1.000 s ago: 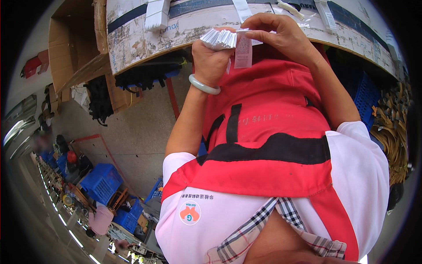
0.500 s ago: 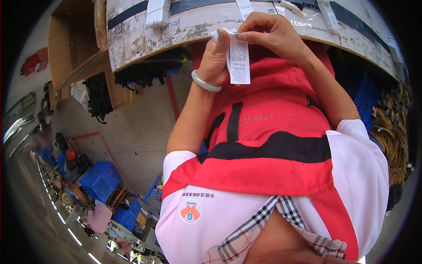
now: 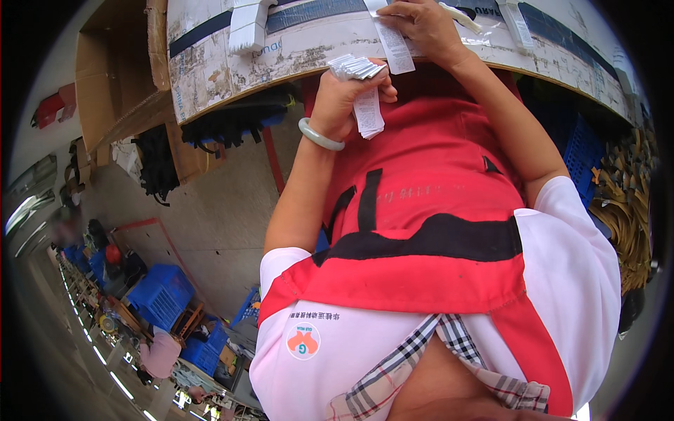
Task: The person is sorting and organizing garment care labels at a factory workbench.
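Observation:
My left hand (image 3: 338, 104) is closed around a bundle of white folded labels (image 3: 368, 116), their upper ends fanned out above the thumb and printed strips hanging below. A pale bangle (image 3: 321, 135) rings that wrist. Further right, my right hand (image 3: 432, 31) reaches over the near edge of the worktable, fingers closed on a long white printed label (image 3: 394, 50). That label lies on the board and its lower end hangs past the edge. Whether it is one label or several layers I cannot tell.
The worktable (image 3: 210, 84) has a worn, printed cover with a curved edge. On it lie a white label stack (image 3: 247, 28) at left and another white strip (image 3: 516, 27) at right. An open cardboard box (image 3: 119, 70) stands left; blue crates (image 3: 161, 295) sit on the floor.
My right hand has moved away from the left hand, up and right onto the table, where it now grips a label. The left hand has lowered slightly with its bundle.

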### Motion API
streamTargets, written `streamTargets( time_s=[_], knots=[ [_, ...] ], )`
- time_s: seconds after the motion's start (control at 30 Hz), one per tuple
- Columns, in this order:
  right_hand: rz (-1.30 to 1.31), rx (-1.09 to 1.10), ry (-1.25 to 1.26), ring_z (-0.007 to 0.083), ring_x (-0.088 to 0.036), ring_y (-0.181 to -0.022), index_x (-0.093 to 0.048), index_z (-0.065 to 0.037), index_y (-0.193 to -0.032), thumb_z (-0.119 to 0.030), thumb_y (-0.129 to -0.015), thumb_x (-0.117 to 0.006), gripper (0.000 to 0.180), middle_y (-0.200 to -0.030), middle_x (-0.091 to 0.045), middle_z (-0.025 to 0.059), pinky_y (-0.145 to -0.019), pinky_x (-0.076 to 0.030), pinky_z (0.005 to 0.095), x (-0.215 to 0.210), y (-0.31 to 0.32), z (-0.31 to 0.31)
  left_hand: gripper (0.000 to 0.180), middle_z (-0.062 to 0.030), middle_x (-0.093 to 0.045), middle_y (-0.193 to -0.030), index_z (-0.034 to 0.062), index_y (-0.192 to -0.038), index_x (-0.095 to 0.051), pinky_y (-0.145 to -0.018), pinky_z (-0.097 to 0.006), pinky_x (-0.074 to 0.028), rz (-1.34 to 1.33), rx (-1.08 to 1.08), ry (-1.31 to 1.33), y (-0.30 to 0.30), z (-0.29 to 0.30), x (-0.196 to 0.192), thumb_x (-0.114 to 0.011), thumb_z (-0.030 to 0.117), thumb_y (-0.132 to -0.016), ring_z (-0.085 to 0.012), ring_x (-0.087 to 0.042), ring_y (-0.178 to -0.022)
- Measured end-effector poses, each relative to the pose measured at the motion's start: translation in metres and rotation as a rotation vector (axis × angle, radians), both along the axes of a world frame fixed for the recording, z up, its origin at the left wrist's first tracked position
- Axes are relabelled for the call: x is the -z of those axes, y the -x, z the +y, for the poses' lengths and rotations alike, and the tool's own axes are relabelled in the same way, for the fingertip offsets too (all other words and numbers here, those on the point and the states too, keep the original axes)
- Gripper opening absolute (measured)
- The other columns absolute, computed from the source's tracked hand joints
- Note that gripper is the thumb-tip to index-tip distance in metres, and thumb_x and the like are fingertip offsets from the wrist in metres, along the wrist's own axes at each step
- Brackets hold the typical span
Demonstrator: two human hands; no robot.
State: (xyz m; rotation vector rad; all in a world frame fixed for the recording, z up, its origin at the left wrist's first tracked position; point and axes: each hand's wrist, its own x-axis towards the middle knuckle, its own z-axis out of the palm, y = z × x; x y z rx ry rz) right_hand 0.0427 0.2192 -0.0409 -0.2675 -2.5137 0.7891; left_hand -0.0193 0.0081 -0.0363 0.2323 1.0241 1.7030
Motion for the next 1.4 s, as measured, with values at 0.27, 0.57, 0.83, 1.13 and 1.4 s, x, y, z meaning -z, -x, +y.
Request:
streamTargets(
  time_s=[0.27,0.57,0.83,1.13,1.4],
  knots=[
    [-0.111,-0.109,0.406,0.0161,-0.06,-0.077,-0.073,-0.006,-0.09,-0.015,-0.085,-0.073,0.011,-0.086,-0.062,0.0074,-0.067,-0.048,0.0281,-0.049,-0.02,-0.03,0.022,-0.0086,-0.07,-0.091,-0.002,-0.104,-0.068,-0.063,-0.023,-0.052,0.658,-0.338,0.053,0.007,0.001,-0.003,-0.072,0.0,-0.083,-0.0109,-0.064,-0.072],
    [-0.142,-0.281,0.533,0.0081,-0.058,-0.082,-0.069,-0.001,-0.103,-0.016,-0.091,-0.067,0.019,-0.089,-0.065,0.0007,-0.076,-0.049,0.0226,-0.053,-0.031,-0.034,0.017,-0.004,-0.067,-0.079,-0.0016,-0.099,-0.07,-0.058,-0.022,-0.049,0.764,-0.326,0.013,0.007,-0.003,-0.008,-0.074,0.001,-0.082,-0.008,-0.061,-0.067],
    [-0.26,-0.25,0.75,0.0053,-0.056,-0.077,-0.069,-0.001,-0.102,-0.017,-0.091,-0.067,0.019,-0.087,-0.064,-0.0009,-0.072,-0.048,0.0202,-0.049,-0.035,-0.036,0.017,-0.0032,-0.067,-0.076,-0.001,-0.098,-0.07,-0.057,-0.022,-0.049,0.649,-0.319,-0.037,0.003,-0.003,-0.008,-0.074,0.004,-0.083,-0.0082,-0.061,-0.064],
    [-0.258,-0.359,0.697,0.0079,-0.057,-0.079,-0.068,0.0,-0.095,-0.013,-0.091,-0.067,0.013,-0.084,-0.064,0.001,-0.076,-0.047,0.0219,-0.046,-0.034,-0.029,0.017,-0.0026,-0.064,-0.076,-0.0009,-0.1,-0.067,-0.056,-0.023,-0.046,0.428,-0.184,0.009,0.002,-0.003,-0.002,-0.072,0.008,-0.086,-0.0099,-0.058,-0.064],
    [-0.16,-0.467,0.78,0.009,-0.057,-0.082,-0.068,-0.002,-0.092,-0.014,-0.09,-0.068,0.013,-0.09,-0.061,0.0003,-0.078,-0.048,0.0235,-0.059,-0.029,-0.043,0.055,-0.0072,-0.065,-0.09,0.0024,-0.107,-0.061,-0.069,-0.03,-0.055,-0.082,-0.054,-0.099,0.0,-0.007,0.01,-0.061,0.053,-0.087,-0.0168,-0.064,-0.076]
  ],
)
